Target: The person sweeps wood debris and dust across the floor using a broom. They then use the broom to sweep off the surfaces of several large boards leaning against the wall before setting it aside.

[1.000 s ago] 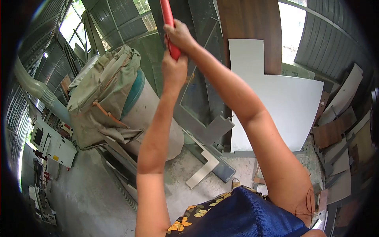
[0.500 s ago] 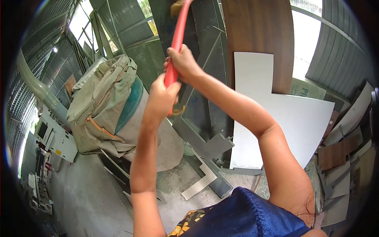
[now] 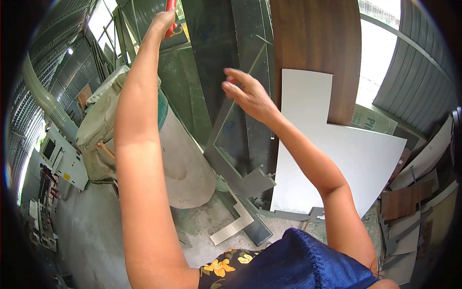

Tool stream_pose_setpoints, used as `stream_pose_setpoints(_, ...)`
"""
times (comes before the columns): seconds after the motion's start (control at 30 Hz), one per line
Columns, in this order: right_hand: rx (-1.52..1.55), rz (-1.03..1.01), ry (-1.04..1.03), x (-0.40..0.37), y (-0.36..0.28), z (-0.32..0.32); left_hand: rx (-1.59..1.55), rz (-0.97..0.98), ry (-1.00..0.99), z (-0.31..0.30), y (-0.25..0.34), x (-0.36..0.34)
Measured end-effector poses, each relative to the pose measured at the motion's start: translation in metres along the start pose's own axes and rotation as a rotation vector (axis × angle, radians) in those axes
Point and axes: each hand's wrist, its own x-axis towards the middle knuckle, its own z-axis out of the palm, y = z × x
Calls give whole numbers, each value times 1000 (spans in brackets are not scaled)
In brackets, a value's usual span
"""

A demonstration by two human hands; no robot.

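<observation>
Hands apart, from the head camera: left hand (image 3: 162, 21) is raised high, fingers closed round a red hose (image 3: 170, 5), holding it overhead. Right hand (image 3: 248, 94) is open, fingers loosely spread, empty, just before dark boards (image 3: 216, 58) leaning beside a white board (image 3: 332, 149), bottom edges on the floor (image 3: 96, 226).

One view only, worn on the head. It faces forward and steeply down over the person's own chest. The blue garment (image 3: 298, 260) sits at the bottom edge, the concrete floor (image 3: 96, 231) lower left, and leaning boards (image 3: 313, 53) ahead near the top. The lens is a wide fisheye with a dark round border, and straight lines bow. Both arms are close to the lens, and the left hand (image 3: 163, 21) reaches the top edge.
</observation>
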Motion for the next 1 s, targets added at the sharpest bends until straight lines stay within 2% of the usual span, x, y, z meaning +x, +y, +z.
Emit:
stream_pose_setpoints(0.1, 62, 235, -55, -49, 22, -32, 226, 0, -182, 27, -54, -14)
stream_pose_setpoints(0.17, 102, 379, 7, -78, 37, -45, 192, 21, -288, 48, -115, -61)
stream_pose_setpoints(0.2, 105, 426, 18, -92, 43, -50, 142, -48, -177, 61, -156, -89)
stream_pose_setpoints(0.23, 108, 471, 29, -105, 48, -53, 289, 51, -27, 69, -196, -123)
stream_pose_setpoints(0.27, 111, 513, 41, -116, 52, -54, 304, -70, -105, 63, -209, -169)
stream_pose_setpoints(0.3, 104, 536, 30, -128, 56, -53, 315, -78, -160, 53, -224, -215)
stream_pose_setpoints(0.33, 97, 561, 18, -141, 60, -51, 229, -164, -221, 49, -258, -250)
stream_pose_setpoints(0.37, 87, 588, 2, -151, 62, -45, 161, -273, -288, 35, -258, -294)
stream_pose_setpoints(0.4, 90, 611, -7, -160, 63, -37, 122, -207, -270, 35, -304, -329)
stream_pose_setpoints(0.43, 94, 633, -15, -168, 64, -28, 51, -280, -295, 24, -309, -364)
stream_pose_setpoints(0.57, 112, 688, -104, -195, 62, 21, -362, -586, -331, -11, -301, -445)
stream_pose_setpoints(0.67, 145, 689, -192, -211, 61, 68, -529, -644, -315, -43, -270, -454)
stream_pose_setpoints(0.77, 221, 674, -261, -213, 31, 108, -544, -587, -304, -66, -251, -459)
stream_pose_setpoints(0.93, 255, 456, -238, -175, -14, 133, -446, -273, -242, -69, -187, -430)
stream_pose_setpoints(1.0, 158, 250, -102, -138, -21, 134, -467, -170, -221, -56, -156, -408)
